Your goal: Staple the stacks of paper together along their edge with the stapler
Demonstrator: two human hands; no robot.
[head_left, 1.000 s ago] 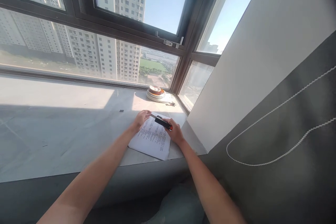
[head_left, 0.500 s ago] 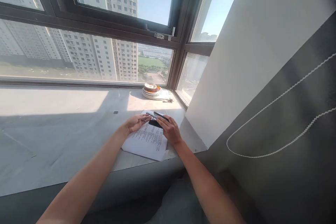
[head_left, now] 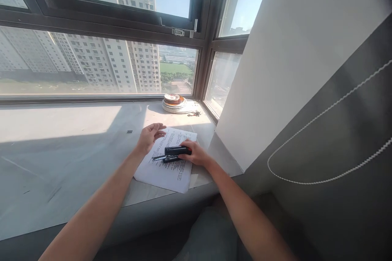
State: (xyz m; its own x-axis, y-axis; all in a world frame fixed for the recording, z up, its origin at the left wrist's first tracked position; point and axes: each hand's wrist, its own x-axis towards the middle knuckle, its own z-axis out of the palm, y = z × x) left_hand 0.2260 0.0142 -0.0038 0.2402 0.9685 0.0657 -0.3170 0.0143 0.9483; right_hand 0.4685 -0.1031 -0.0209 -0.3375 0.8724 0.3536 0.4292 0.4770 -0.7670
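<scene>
My right hand (head_left: 193,153) is wrapped round the rear of a black stapler (head_left: 177,151), held low over printed sheets of paper (head_left: 167,179). The stapler's metal magazine piece (head_left: 158,158) sticks out to the left between its upper and lower arms. My left hand (head_left: 150,136) is raised at the paper's upper left edge, apart from the stapler. Its fingers are bent together in a pinch; whatever lies between the tips is too small to make out. Left of that hand, small dark strips (head_left: 129,131) that look like staples lie on the sill.
A stack of plates (head_left: 174,104) stands in the far window corner, with a small dark chain-like thing (head_left: 194,113) beside it. The grey sill (head_left: 76,171) ends at a front edge near my legs. A beaded cord (head_left: 301,182) hangs at the right by the wall.
My left hand has drawn away from the stapler, up and to the left. My right hand has lowered and turned the stapler so that its front points left. The view has shifted slightly.
</scene>
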